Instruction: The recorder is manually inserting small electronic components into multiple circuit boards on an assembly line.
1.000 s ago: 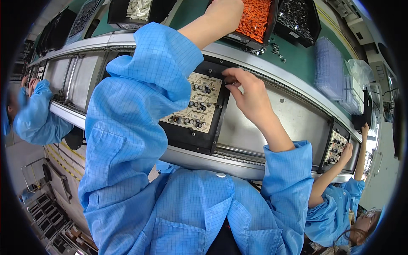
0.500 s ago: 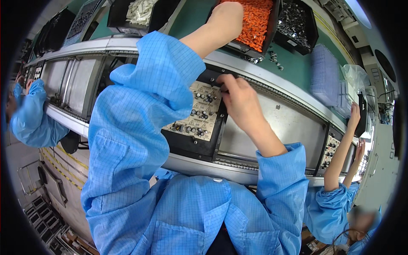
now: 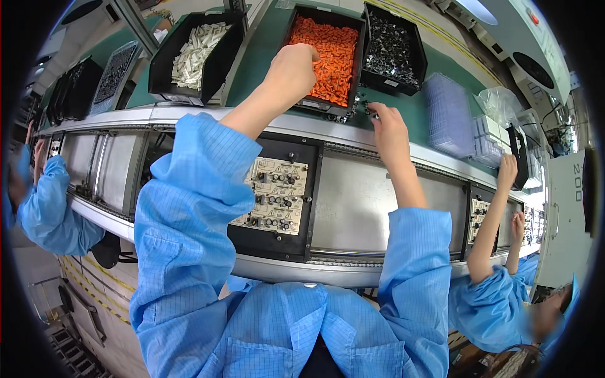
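My left hand [image 3: 291, 74] is at the left side of a black bin of small orange parts [image 3: 328, 55]. Its fingers are curled and mostly hidden behind the back of the hand, so what they hold does not show. My right hand [image 3: 389, 129] reaches over the far rail with its fingers bent and thumb close, at a few small black and silver parts [image 3: 365, 108] strewn on the green bench; anything in its fingertips is too small to name. Below my hands, a circuit board [image 3: 277, 195] with rows of capacitors sits in a black carrier frame [image 3: 305, 249] on the conveyor.
A black bin of white parts [image 3: 200, 53] stands left, and a bin of black and silver parts [image 3: 391, 47] right of the orange one. Clear plastic trays [image 3: 447, 116] stack farther right. The metal rail [image 3: 157, 114] borders the conveyor. Co-workers' arms [image 3: 491, 217] are at both ends.
My right hand has left the carrier frame's edge and moved away from me to the loose parts by the bins. My left hand stays at the orange bin. The view has shifted.
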Demonstrator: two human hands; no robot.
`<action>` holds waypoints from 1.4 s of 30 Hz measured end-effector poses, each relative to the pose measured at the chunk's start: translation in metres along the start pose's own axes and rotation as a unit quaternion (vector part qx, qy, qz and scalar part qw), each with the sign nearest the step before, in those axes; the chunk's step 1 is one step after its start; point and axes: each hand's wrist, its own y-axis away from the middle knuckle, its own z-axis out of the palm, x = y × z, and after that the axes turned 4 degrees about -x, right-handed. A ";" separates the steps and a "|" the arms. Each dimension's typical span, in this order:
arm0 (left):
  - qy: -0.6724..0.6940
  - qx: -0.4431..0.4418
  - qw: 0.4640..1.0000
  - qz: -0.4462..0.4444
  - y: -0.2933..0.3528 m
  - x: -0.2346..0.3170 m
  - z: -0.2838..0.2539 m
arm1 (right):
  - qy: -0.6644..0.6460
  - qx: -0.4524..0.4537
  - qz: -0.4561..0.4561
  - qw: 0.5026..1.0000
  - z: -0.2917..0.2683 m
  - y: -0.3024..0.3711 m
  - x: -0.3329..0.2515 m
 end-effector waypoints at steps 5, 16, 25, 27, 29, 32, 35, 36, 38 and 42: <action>0.037 -0.131 0.986 -0.097 0.045 0.021 -0.055 | -0.010 -0.073 -0.042 0.996 0.013 -0.008 0.014; -0.030 -0.241 0.959 -0.147 0.182 0.004 -0.083 | -0.170 -0.024 0.023 0.985 -0.007 -0.005 0.000; -0.041 -0.209 0.974 -0.075 0.205 -0.007 -0.054 | -0.435 -0.073 0.193 0.876 -0.037 0.026 -0.027; -0.037 -0.185 0.979 -0.078 0.205 -0.007 -0.052 | -0.445 -0.080 0.205 0.868 -0.042 0.032 -0.026; -0.034 -0.174 0.981 -0.080 0.204 -0.008 -0.050 | -0.444 -0.088 0.212 0.866 -0.043 0.037 -0.021; -0.026 -0.196 0.975 -0.097 0.198 -0.007 -0.052 | -0.443 -0.103 0.225 0.862 -0.046 0.042 -0.018; -0.010 -0.188 0.977 -0.103 0.196 -0.006 -0.055 | -0.441 -0.142 0.262 0.847 -0.051 0.047 -0.020; -0.003 -0.184 0.977 -0.105 0.195 -0.005 -0.057 | -0.441 -0.142 0.262 0.847 -0.051 0.049 -0.023; -0.002 -0.179 0.979 -0.100 0.191 -0.003 -0.059 | -0.464 -0.152 0.229 0.842 -0.048 0.053 -0.029; -0.011 -0.170 0.983 -0.070 0.176 -0.003 -0.053 | -0.480 -0.152 0.218 0.836 -0.045 0.055 -0.044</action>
